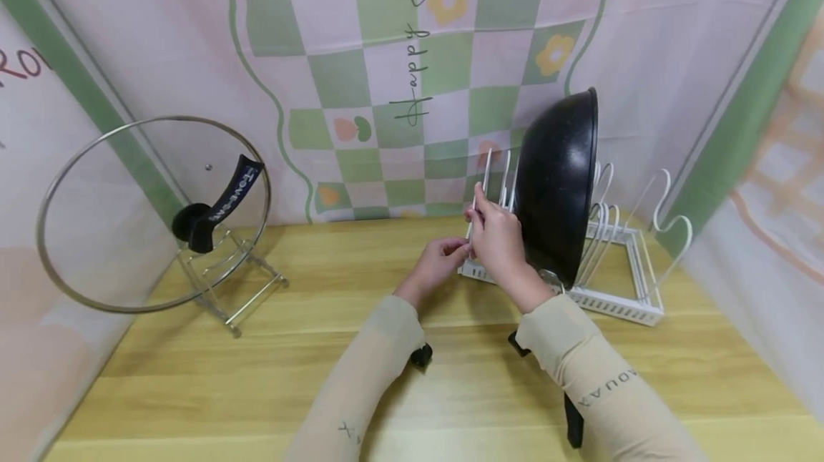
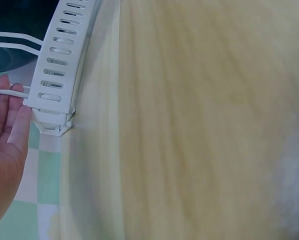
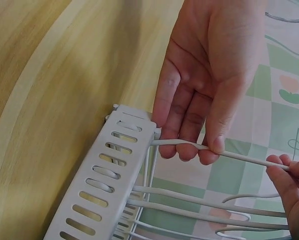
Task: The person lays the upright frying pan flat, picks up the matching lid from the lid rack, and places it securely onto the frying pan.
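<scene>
A white slotted rack (image 1: 618,310) with wire dividers stands on the table's right side. Both hands are at its left end. My left hand (image 1: 438,265) pinches the outermost white wire divider (image 3: 242,157) low down, beside the base; in the right wrist view the left hand (image 3: 209,75) has its thumb and fingertips on that wire. Higher up the same wire, my right hand (image 1: 501,239) grips it between thumb and curled fingers. A black wok (image 1: 556,176) stands on edge in the rack, right beside the right hand. The right forearm hides part of the rack's front.
On the left, a large glass lid (image 1: 154,120) with a black handle (image 1: 225,201) leans upright in a small metal stand (image 1: 254,297). Black handle-like parts (image 1: 574,420) show near the forearms, partly hidden by the sleeves. A patterned cloth (image 1: 386,76) hangs behind the table.
</scene>
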Motion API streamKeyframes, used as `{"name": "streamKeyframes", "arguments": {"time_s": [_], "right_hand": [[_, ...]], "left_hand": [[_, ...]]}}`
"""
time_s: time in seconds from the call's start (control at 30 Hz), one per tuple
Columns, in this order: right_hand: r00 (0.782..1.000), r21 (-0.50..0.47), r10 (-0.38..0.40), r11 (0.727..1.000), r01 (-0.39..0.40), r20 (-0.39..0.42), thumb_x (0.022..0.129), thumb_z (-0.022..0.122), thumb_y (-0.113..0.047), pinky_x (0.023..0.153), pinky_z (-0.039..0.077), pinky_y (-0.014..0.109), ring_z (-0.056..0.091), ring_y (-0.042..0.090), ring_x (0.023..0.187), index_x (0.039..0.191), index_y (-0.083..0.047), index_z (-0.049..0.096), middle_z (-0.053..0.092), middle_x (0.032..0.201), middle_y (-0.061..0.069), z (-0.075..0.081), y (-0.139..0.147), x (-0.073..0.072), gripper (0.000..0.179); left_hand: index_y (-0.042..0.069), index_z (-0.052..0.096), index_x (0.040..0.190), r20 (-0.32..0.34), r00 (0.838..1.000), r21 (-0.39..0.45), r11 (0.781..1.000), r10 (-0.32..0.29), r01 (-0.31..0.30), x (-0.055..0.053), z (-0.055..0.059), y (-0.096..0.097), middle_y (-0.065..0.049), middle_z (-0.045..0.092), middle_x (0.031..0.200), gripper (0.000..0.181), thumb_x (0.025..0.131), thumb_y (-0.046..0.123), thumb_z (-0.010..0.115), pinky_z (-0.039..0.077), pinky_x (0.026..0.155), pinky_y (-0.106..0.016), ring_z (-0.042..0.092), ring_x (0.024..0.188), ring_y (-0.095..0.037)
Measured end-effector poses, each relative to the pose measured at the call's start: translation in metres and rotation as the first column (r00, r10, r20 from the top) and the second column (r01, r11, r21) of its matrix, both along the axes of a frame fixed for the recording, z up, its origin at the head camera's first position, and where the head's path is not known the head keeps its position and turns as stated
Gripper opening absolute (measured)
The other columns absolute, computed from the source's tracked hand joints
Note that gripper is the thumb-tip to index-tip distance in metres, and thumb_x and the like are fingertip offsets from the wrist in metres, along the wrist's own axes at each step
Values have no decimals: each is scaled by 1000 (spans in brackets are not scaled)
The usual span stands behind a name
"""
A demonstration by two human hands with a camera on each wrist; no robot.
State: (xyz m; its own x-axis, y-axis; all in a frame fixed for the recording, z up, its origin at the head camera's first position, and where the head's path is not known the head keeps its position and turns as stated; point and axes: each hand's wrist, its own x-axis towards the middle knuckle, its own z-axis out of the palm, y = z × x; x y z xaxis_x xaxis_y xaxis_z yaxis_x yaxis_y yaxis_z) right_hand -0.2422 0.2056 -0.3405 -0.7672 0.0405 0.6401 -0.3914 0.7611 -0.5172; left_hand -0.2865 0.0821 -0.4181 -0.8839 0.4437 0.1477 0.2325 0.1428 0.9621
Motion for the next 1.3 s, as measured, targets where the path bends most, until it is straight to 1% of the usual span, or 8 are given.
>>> {"name": "streamKeyframes", "arguments": {"time_s": [0.1, 0.2, 0.4, 0.57, 0.73, 0.97, 1.13, 1.3], "right_hand": [[1000, -8, -5, 1000, 5, 3, 99, 63, 1, 91, 53, 58, 68, 44, 90, 143, 8, 51, 74, 99, 22, 0, -1, -1, 46], [1000, -13, -6, 1000, 7, 19, 100, 62, 1, 91, 53, 57, 68, 43, 91, 144, 7, 50, 74, 100, 23, 0, -2, -2, 46], [999, -13, -10, 1000, 10, 40, 101, 62, -1, 89, 54, 56, 70, 40, 89, 145, 6, 50, 74, 101, 21, 0, -4, -4, 46], [999, -5, -13, 1000, 14, 35, 101, 61, -1, 88, 55, 56, 69, 40, 88, 145, 7, 50, 74, 101, 21, 0, -6, -5, 45], [999, -8, -10, 1000, 11, 47, 101, 61, 1, 85, 56, 54, 70, 39, 87, 145, 7, 49, 74, 101, 21, 1, -6, -6, 46], [998, 8, -26, 1000, 25, 64, 101, 59, 1, 89, 54, 57, 69, 41, 91, 146, 8, 47, 74, 102, 22, 3, -9, -7, 47], [996, 8, -22, 1000, 22, 88, 103, 58, 0, 89, 53, 56, 69, 40, 93, 147, 8, 46, 73, 102, 22, 3, -12, -8, 47], [994, -5, -19, 1000, 20, 106, 104, 57, -1, 89, 54, 53, 69, 38, 92, 149, 6, 44, 73, 104, 21, 4, -13, -8, 48]], "left_hand": [[-6, 71, 119, 0, 1000, 4, 1000, -1, 1, 0, 1, 0, -17, 73, 112, 27, 107, 14, 57, 51, 87, -25, 61, 98, -12], [-4, 72, 119, 10, 1000, 1, 1000, 6, -6, 0, 1, -1, -15, 74, 112, 28, 107, 16, 56, 51, 88, -27, 62, 100, -13], [-2, 71, 122, 34, 999, 0, 1000, 9, -9, 0, 1, -3, -13, 73, 115, 29, 107, 18, 57, 52, 95, -33, 64, 110, -19], [-1, 71, 122, 39, 999, -1, 1000, 13, -13, -2, -1, -5, -12, 73, 117, 29, 107, 19, 57, 52, 98, -35, 64, 115, -22], [-1, 71, 123, 43, 999, 6, 1000, 15, -15, -3, -1, -4, -13, 73, 118, 29, 107, 19, 57, 52, 98, -35, 64, 116, -22], [-3, 69, 125, 42, 999, -3, 1000, 12, -12, -5, 0, -6, -15, 72, 119, 30, 108, 18, 56, 53, 97, -33, 65, 114, -23], [-4, 69, 126, 60, 998, 3, 1000, 19, -19, -6, 2, -8, -17, 72, 120, 30, 107, 16, 56, 54, 98, -34, 65, 116, -27], [-3, 69, 127, 85, 996, 1, 1000, 24, -24, -7, 2, -9, -16, 71, 122, 31, 107, 18, 57, 53, 99, -35, 65, 118, -26]]}}
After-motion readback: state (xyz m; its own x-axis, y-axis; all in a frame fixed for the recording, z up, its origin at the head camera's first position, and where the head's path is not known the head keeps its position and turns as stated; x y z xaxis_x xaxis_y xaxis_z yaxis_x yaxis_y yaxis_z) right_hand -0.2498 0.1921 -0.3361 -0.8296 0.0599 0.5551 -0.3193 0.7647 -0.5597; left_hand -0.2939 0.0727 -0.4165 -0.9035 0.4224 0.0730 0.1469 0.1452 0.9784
